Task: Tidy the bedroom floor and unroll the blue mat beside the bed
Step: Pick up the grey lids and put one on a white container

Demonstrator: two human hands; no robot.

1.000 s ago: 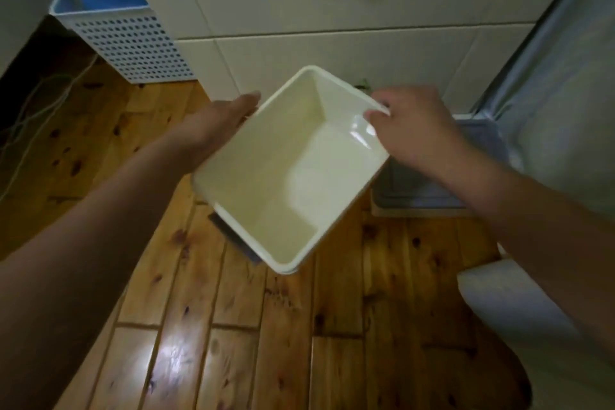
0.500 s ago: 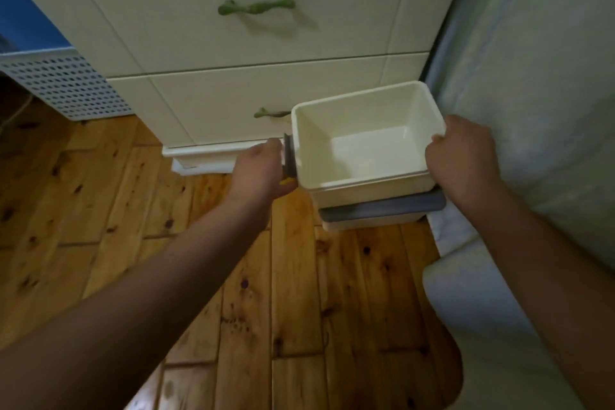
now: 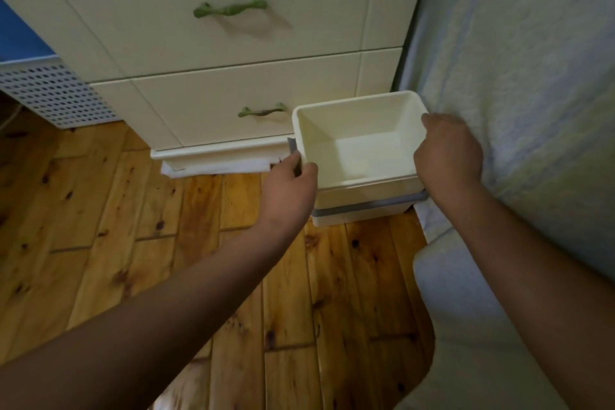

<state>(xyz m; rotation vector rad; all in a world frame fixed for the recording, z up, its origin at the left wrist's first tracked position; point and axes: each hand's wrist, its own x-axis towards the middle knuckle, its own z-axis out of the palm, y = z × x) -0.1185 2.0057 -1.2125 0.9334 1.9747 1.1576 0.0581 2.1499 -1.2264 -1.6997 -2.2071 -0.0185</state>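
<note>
A cream plastic bin [image 3: 356, 143] sits nested in a second bin with a grey rim [image 3: 362, 208] on the wooden floor, in the corner between the dresser and the bed. My left hand [image 3: 289, 186] grips the cream bin's left rim, thumb over the edge. My right hand [image 3: 449, 153] grips its right rim. The cream bin holds nothing. No blue mat shows in this view.
A cream dresser [image 3: 233, 60] with green handles stands behind the bins. The bed's pale sheet [image 3: 515, 110] hangs on the right. A white perforated basket [image 3: 50, 90] with something blue above it is at the far left. Bare plank floor [image 3: 133, 226] lies below.
The cream bin went from tilted and raised in both hands to level, set down into the grey-rimmed bin by the bed. Both hands moved right and down with it.
</note>
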